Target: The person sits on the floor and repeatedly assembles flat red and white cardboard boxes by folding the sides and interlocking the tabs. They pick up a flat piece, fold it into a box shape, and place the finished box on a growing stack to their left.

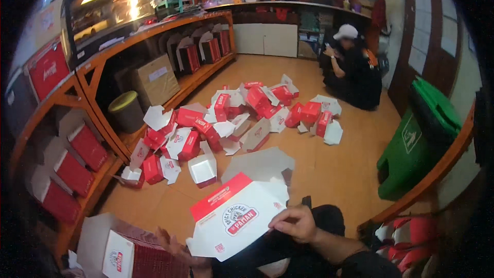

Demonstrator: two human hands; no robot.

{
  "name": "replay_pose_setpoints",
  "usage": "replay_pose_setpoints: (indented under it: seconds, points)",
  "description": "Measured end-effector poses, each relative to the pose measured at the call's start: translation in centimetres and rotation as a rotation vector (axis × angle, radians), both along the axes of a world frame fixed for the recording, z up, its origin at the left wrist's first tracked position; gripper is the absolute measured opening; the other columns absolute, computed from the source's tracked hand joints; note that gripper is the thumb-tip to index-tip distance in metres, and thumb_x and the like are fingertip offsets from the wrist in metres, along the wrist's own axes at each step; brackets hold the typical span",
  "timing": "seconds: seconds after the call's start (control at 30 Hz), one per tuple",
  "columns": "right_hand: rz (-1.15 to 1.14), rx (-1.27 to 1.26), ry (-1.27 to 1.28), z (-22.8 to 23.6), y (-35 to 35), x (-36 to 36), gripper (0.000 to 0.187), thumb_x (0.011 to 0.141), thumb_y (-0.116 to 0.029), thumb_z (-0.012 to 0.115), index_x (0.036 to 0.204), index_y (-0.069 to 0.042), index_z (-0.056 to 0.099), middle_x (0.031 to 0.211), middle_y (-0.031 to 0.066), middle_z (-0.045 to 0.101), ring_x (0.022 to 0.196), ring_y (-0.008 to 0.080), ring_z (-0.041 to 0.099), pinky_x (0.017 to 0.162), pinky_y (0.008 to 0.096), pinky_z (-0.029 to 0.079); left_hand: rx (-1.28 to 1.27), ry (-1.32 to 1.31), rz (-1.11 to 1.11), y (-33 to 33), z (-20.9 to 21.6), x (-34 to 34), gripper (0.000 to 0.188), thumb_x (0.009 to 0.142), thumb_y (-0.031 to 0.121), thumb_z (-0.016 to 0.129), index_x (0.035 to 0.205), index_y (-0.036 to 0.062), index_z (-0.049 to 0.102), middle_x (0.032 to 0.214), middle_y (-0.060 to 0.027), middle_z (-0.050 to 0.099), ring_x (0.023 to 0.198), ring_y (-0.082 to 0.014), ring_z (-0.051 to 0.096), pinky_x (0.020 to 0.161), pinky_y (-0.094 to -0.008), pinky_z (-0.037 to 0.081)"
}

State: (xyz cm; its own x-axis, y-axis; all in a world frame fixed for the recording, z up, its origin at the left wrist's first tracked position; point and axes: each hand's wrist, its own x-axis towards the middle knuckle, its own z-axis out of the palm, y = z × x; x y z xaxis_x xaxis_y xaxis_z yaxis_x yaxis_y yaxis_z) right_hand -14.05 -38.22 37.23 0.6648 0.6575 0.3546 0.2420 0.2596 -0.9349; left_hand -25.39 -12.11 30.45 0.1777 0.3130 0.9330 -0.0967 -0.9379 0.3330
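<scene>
In front of me a red-and-white takeaway carton [234, 221], only partly folded, is tilted with its printed white panel facing up. Its far grey flap stands spread out beyond the red side. My right hand [298, 225] pinches the carton's right edge between thumb and fingers. At the carton's lower left is my left hand [177, 249], slightly blurred, its fingers raised and apart; part of it is hidden behind the white flap. Close by on the left, a stack of flat carton blanks [149, 257] stands on the floor, a white printed panel showing.
A heap of folded cartons [221, 110] covers the middle floor. Wooden shelves [98, 80] holding cartons and a bin [127, 109] run along the left. A person in black [352, 69] crouches at back right. A green wheeled bin [419, 141] and more cartons [411, 237] are on the right.
</scene>
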Motion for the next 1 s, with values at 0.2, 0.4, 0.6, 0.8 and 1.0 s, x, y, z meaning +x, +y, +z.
replay_pose_setpoints:
  seconds: [0.2, 0.4, 0.6, 0.8, 1.0]
  points:
    - [0.459, 0.012, 0.328, -0.2, 0.3, 0.8, 0.015, 0.093, -0.011, 0.062, 0.096, 0.002, 0.069, 0.092, 0.0090, 0.071, 0.091, 0.0152, 0.065, 0.087, 0.0311, 0.050, -0.057, 0.203, -0.282, 1.6, -1.5, -3.4, 0.038, 0.091, 0.033, 0.062, 0.115, 0.0037, 0.056, 0.126, -0.0265, 0.056, 0.121, -0.0405, 0.053, 0.102, -0.0519, 0.042]
    - [0.131, 0.025, 0.046, -2.2, -0.7, 0.4, 0.066, 0.089, -0.008, 0.067, 0.143, -0.004, 0.030, 0.123, 0.0114, 0.057, 0.106, 0.0183, 0.059, 0.094, 0.0360, 0.048, -0.277, -0.056, -0.419, -0.2, -3.0, -2.5, 0.053, 0.085, 0.047, 0.061, 0.090, -0.0049, 0.062, 0.088, -0.0187, 0.066, 0.087, -0.0346, 0.064, 0.088, -0.0520, 0.051]
    - [0.032, 0.028, 0.323, -7.4, -1.2, -1.5, 0.080, 0.088, -0.010, 0.069, 0.150, -0.009, 0.018, 0.145, 0.0129, 0.035, 0.129, 0.0213, 0.041, 0.106, 0.0398, 0.038, -0.685, -0.036, -0.924, -2.5, -4.5, -1.4, 0.030, 0.091, 0.026, 0.056, 0.093, -0.0037, 0.055, 0.101, -0.0225, 0.062, 0.098, -0.0349, 0.061, 0.095, -0.0516, 0.047]
    - [-0.017, 0.001, -0.128, -8.6, -1.6, -0.7, 0.035, 0.083, -0.014, 0.071, 0.116, -0.008, 0.060, 0.129, 0.0141, 0.054, 0.135, 0.0291, 0.037, 0.110, 0.0419, 0.034, -1.130, 0.224, -1.045, -4.6, -5.7, 0.0, 0.050, 0.091, 0.048, 0.053, 0.105, -0.0005, 0.057, 0.117, -0.0218, 0.060, 0.102, -0.0322, 0.058, 0.092, -0.0495, 0.048]
    - [-0.015, 0.058, 0.779, -11.7, -2.2, -2.9, 0.046, 0.093, -0.029, 0.063, 0.126, 0.001, 0.053, 0.125, 0.0140, 0.057, 0.122, 0.0258, 0.051, 0.106, 0.0401, 0.038, -1.386, 0.427, -0.919, -4.4, -5.5, -2.4, 0.063, 0.091, 0.030, 0.064, 0.138, -0.0036, 0.039, 0.134, -0.0158, 0.049, 0.122, -0.0272, 0.048, 0.106, -0.0400, 0.035]
